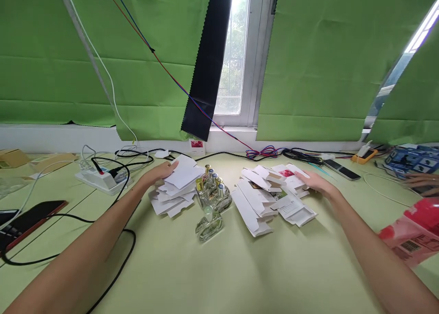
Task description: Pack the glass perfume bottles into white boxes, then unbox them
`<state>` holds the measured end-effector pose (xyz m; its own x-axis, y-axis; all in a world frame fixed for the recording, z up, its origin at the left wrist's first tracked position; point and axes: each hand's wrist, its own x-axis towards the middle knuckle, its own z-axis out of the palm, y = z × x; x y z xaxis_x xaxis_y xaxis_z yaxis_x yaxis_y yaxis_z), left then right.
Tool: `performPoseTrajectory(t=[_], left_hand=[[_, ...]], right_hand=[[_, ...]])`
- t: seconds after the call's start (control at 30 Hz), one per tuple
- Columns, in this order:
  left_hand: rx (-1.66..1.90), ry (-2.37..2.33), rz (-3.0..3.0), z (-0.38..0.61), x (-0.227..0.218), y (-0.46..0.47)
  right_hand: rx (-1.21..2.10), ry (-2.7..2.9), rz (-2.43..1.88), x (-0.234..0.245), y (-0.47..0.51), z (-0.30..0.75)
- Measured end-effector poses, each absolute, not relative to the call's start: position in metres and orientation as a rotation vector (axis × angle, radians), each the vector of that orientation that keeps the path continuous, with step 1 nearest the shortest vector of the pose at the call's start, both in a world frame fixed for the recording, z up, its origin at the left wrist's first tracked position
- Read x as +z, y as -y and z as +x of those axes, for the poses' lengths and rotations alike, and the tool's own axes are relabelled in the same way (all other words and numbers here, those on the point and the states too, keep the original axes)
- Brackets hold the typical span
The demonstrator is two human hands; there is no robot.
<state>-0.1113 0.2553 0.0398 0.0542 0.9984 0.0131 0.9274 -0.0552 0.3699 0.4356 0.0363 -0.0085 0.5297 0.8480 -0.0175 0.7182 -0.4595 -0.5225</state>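
Note:
My left hand [163,171] is closed on the far left edge of a pile of flattened white cartons [180,179]; its thumb lies on top and the other fingers are mostly hidden. At the other side, my right hand [315,182] grips the outer edge of a second heap of flattened cartons [252,203], some printed with pictures and text. Between the heaps stand several small glass perfume bottles [219,197] with gold, blue and silver caps. One clear bottle with a pale green cap [209,224] sits nearest me.
A power strip [103,179] with plugs and black cables lies left, near a red-edged tablet [34,218]. At the right are a black phone-like device [341,169], a yellow meter [364,155], a pink bag [413,234] and another person's hand [423,181]. A small picture box [196,147] stands behind.

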Motion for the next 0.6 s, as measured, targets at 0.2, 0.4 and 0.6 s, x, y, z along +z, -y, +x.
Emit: performPoseTrajectory(t=[0.2,0.4,0.6], left_hand=[[0.31,-1.879,2.112,-0.098,0.034,-0.249],[0.295,-1.782,2.206,-0.095,0.037,-0.242],[0.252,-1.775,2.286,-0.096,0.043,-0.243]], right_hand=[[0.55,1.398,-2.023,0.0,-0.057,0.415],[0.57,1.571,-1.924,0.0,-0.09,0.395],[0.447,1.797,-1.809,0.003,-0.121,0.374]])
